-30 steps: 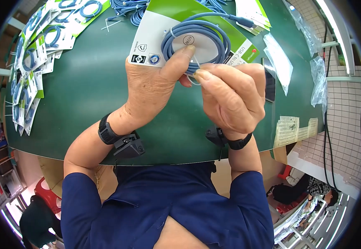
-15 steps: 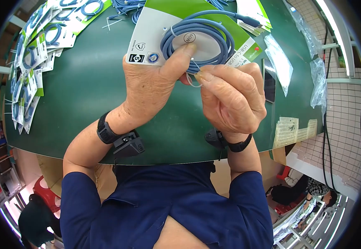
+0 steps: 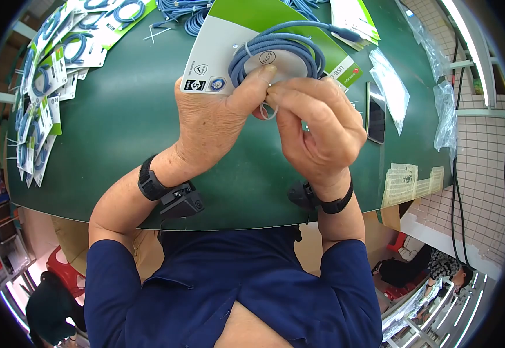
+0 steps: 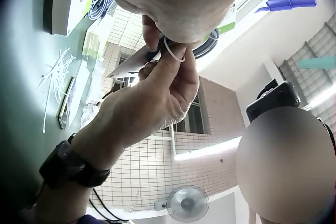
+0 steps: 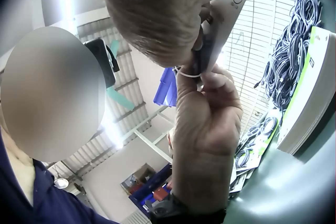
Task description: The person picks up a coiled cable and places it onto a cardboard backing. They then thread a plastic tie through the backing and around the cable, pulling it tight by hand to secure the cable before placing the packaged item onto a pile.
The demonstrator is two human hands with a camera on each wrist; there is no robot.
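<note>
Blue USB-C cable: coiled (image 3: 315, 53) on its green-and-white retail card (image 3: 216, 46), held up above the green surface (image 3: 142, 127)
Left hand (image 3: 209, 124): thumb pressed over the coil's lower edge, fingers clamped on the card — mostly hidden behind it tho
Right hand (image 3: 325, 130): thumb and finger together, pinching the white cable tie (image 3: 269, 117) right at the coil
Off to the left: a bunch of carded cables (image 3: 42, 84), kinda overlapping
</note>
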